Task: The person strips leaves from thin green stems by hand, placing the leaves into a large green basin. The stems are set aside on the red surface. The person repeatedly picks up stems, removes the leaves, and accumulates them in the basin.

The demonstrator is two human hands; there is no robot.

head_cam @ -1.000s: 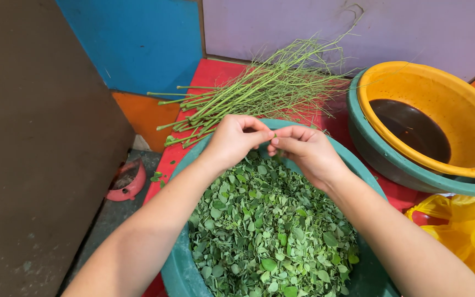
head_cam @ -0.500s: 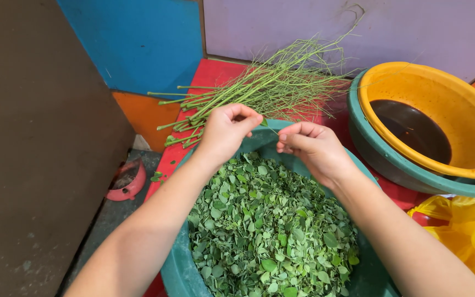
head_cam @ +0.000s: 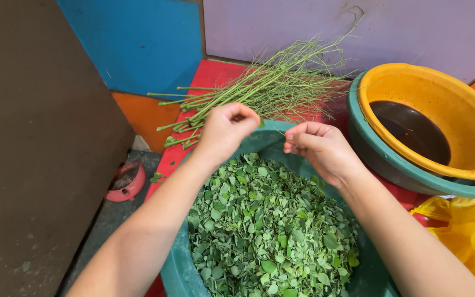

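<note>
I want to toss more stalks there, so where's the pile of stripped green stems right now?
In the head view, the stripped stems lie on the red surface just beyond the green basin, left of the yellow bowl.

Above the green basin [head_cam: 178, 273] heaped with small leaves [head_cam: 270, 231], the left hand [head_cam: 225, 131] and right hand [head_cam: 319, 147] pinch shut, slightly apart. Bare stems [head_cam: 259, 88] lie behind the basin; a yellow bowl [head_cam: 441, 99] sits to its right.

Three basins [head_cam: 178, 269], two hands [head_cam: 225, 131].

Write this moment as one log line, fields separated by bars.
left hand: pinched shut | right hand: pinched shut | below: green basin of leaves | behind: bare stems
</note>
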